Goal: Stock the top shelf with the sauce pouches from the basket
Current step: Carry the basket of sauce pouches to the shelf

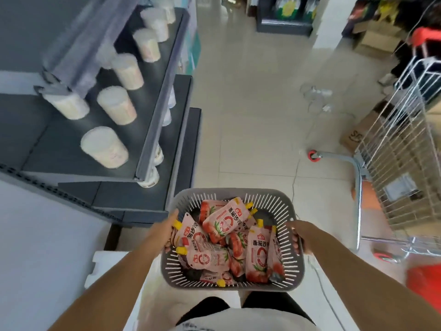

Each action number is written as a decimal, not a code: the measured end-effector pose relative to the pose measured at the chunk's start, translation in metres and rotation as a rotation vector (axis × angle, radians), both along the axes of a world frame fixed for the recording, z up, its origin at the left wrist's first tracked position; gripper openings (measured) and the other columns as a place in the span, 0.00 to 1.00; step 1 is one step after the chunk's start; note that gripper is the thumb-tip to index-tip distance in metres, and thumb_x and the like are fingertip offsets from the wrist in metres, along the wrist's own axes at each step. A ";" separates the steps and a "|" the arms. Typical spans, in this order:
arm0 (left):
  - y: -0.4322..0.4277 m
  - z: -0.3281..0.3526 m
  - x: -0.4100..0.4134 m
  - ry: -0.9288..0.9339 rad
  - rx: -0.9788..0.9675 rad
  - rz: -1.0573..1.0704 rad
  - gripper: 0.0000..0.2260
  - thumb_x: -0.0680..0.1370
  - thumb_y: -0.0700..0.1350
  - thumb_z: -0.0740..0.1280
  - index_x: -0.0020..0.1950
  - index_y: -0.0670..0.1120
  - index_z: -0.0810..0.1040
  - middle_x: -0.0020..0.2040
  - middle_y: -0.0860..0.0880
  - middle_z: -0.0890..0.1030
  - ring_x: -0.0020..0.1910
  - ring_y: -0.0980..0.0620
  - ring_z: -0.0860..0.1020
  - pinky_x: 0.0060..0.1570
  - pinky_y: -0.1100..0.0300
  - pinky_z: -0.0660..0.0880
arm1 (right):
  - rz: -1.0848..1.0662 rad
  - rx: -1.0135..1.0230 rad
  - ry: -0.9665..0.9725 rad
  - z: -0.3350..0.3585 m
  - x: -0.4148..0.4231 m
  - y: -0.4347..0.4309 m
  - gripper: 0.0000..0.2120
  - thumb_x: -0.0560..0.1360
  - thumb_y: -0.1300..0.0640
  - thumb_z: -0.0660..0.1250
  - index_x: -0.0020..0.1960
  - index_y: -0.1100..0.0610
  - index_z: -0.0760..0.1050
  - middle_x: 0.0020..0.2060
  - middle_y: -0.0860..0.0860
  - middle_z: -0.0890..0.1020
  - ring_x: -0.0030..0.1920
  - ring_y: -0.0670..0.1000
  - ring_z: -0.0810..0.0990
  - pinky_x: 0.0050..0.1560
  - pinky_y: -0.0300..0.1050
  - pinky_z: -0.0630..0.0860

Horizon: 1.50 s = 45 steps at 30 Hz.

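Observation:
I hold a grey slotted plastic basket (191,197) in front of my waist. It is full of several pink and red sauce pouches (225,220) with yellow spouts. My left hand (167,225) grips the basket's left rim, thumb over the edge. My right hand (299,237) grips the right rim, fingers curled inside. The dark grey shelf unit stands to my left; its top shelf (71,144) carries several white tubs (105,146), blurred by motion.
A wire shopping trolley (393,149) with red wheels stands at the right. Cardboard boxes (353,137) lie on the tiled floor behind it. A white foam block (105,261) sits low at my left. Further shelves stand at the far end of the aisle.

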State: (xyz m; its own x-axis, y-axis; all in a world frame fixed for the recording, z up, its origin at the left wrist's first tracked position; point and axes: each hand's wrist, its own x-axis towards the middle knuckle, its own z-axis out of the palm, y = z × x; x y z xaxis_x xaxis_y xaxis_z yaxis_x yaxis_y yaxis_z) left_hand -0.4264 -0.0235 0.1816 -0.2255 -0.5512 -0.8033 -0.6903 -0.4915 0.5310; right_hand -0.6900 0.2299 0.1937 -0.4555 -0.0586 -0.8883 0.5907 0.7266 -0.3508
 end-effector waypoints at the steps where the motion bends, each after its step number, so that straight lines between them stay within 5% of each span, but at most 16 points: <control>1: 0.000 0.003 -0.022 -0.006 -0.008 -0.027 0.41 0.65 0.77 0.60 0.43 0.39 0.83 0.39 0.34 0.82 0.33 0.40 0.80 0.52 0.42 0.77 | -0.018 0.005 -0.010 -0.001 -0.018 0.003 0.24 0.79 0.55 0.58 0.25 0.56 0.60 0.21 0.53 0.63 0.24 0.49 0.60 0.31 0.41 0.59; 3: -0.001 0.012 -0.067 0.006 0.023 -0.085 0.39 0.67 0.77 0.57 0.29 0.41 0.81 0.26 0.38 0.79 0.24 0.44 0.76 0.52 0.38 0.75 | -0.037 -0.009 -0.022 -0.003 -0.057 0.006 0.25 0.79 0.55 0.57 0.24 0.56 0.60 0.21 0.53 0.63 0.24 0.49 0.60 0.31 0.41 0.59; 4: -0.001 0.016 -0.088 0.006 0.036 -0.096 0.41 0.71 0.74 0.56 0.33 0.36 0.82 0.29 0.34 0.79 0.24 0.41 0.76 0.56 0.36 0.73 | -0.034 -0.026 -0.017 -0.002 -0.076 0.005 0.26 0.80 0.55 0.57 0.23 0.56 0.60 0.21 0.52 0.63 0.24 0.49 0.60 0.31 0.40 0.59; 6: -0.007 0.023 -0.127 0.023 0.028 -0.108 0.48 0.69 0.75 0.55 0.55 0.28 0.73 0.49 0.26 0.75 0.43 0.25 0.78 0.60 0.31 0.66 | -0.027 -0.045 -0.009 0.003 -0.111 0.003 0.27 0.80 0.54 0.57 0.22 0.55 0.60 0.21 0.52 0.62 0.24 0.49 0.60 0.30 0.40 0.58; 9: -0.020 0.022 -0.176 0.025 0.017 -0.119 0.58 0.57 0.83 0.55 0.61 0.32 0.72 0.60 0.27 0.72 0.60 0.24 0.70 0.62 0.31 0.64 | -0.040 -0.078 -0.003 0.011 -0.160 -0.003 0.29 0.80 0.52 0.58 0.20 0.55 0.61 0.20 0.52 0.63 0.22 0.49 0.61 0.28 0.39 0.60; 16: -0.118 -0.062 -0.282 0.066 0.017 -0.100 0.50 0.52 0.85 0.57 0.61 0.52 0.80 0.61 0.40 0.80 0.58 0.38 0.78 0.63 0.38 0.70 | -0.091 -0.132 0.016 0.031 -0.274 -0.039 0.30 0.79 0.48 0.57 0.20 0.54 0.61 0.17 0.51 0.63 0.21 0.48 0.60 0.27 0.38 0.60; 21: -0.145 0.006 -0.396 0.047 0.000 -0.138 0.52 0.54 0.85 0.54 0.62 0.50 0.79 0.57 0.35 0.80 0.58 0.34 0.78 0.65 0.38 0.68 | -0.112 -0.115 0.075 0.038 -0.361 -0.081 0.24 0.78 0.47 0.61 0.28 0.56 0.64 0.17 0.50 0.65 0.18 0.48 0.62 0.23 0.35 0.62; 23: -0.158 0.030 -0.441 0.037 -0.033 -0.157 0.52 0.52 0.86 0.52 0.61 0.52 0.79 0.60 0.41 0.80 0.59 0.40 0.78 0.66 0.41 0.68 | -0.100 -0.096 0.069 0.039 -0.400 -0.103 0.26 0.78 0.43 0.59 0.26 0.55 0.61 0.18 0.50 0.64 0.18 0.48 0.61 0.23 0.35 0.59; 26: -0.191 0.046 -0.509 0.008 -0.110 -0.247 0.50 0.50 0.87 0.49 0.53 0.52 0.78 0.46 0.42 0.80 0.44 0.46 0.78 0.48 0.50 0.74 | -0.089 -0.036 0.067 0.049 -0.457 -0.137 0.30 0.78 0.39 0.57 0.24 0.54 0.59 0.19 0.51 0.62 0.21 0.48 0.60 0.25 0.37 0.58; 29: -0.223 0.067 -0.580 0.042 -0.168 -0.339 0.39 0.53 0.86 0.48 0.43 0.57 0.72 0.34 0.52 0.69 0.32 0.54 0.67 0.32 0.58 0.63 | -0.113 -0.039 0.101 0.063 -0.511 -0.166 0.30 0.77 0.37 0.57 0.23 0.54 0.59 0.19 0.51 0.62 0.22 0.48 0.60 0.26 0.37 0.58; 32: -0.260 0.077 -0.651 0.034 -0.228 -0.396 0.49 0.52 0.87 0.48 0.53 0.51 0.77 0.35 0.49 0.72 0.34 0.49 0.71 0.35 0.55 0.66 | -0.146 -0.039 0.100 0.074 -0.570 -0.191 0.29 0.77 0.37 0.57 0.26 0.55 0.59 0.23 0.53 0.62 0.24 0.48 0.60 0.29 0.39 0.59; 37: -0.306 0.096 -0.787 0.019 -0.284 -0.419 0.49 0.52 0.86 0.47 0.44 0.45 0.76 0.32 0.47 0.72 0.31 0.49 0.70 0.32 0.56 0.66 | -0.213 -0.089 0.127 0.071 -0.687 -0.230 0.28 0.76 0.38 0.60 0.27 0.56 0.60 0.22 0.52 0.62 0.23 0.48 0.60 0.28 0.39 0.58; 41: -0.340 0.085 -0.897 0.019 -0.301 -0.371 0.52 0.54 0.86 0.48 0.50 0.43 0.79 0.39 0.42 0.78 0.37 0.46 0.76 0.33 0.56 0.70 | -0.173 -0.112 0.129 0.061 -0.799 -0.266 0.28 0.75 0.37 0.61 0.26 0.55 0.60 0.20 0.51 0.62 0.23 0.47 0.59 0.28 0.38 0.56; 45: -0.371 0.078 -0.997 0.050 -0.258 -0.328 0.51 0.53 0.86 0.50 0.46 0.44 0.83 0.40 0.41 0.84 0.42 0.42 0.82 0.48 0.50 0.77 | -0.128 -0.119 0.089 0.054 -0.904 -0.295 0.30 0.74 0.35 0.61 0.24 0.54 0.60 0.21 0.52 0.63 0.22 0.47 0.60 0.27 0.36 0.57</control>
State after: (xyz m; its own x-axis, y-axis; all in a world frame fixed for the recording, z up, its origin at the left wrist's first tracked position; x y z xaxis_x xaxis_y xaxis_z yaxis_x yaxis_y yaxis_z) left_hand -1.4236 -0.3950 0.2593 -0.4579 -0.6251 -0.6321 -0.7585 -0.0961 0.6446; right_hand -1.5941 -0.0653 0.2481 -0.5426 -0.0972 -0.8344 0.6383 0.5979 -0.4847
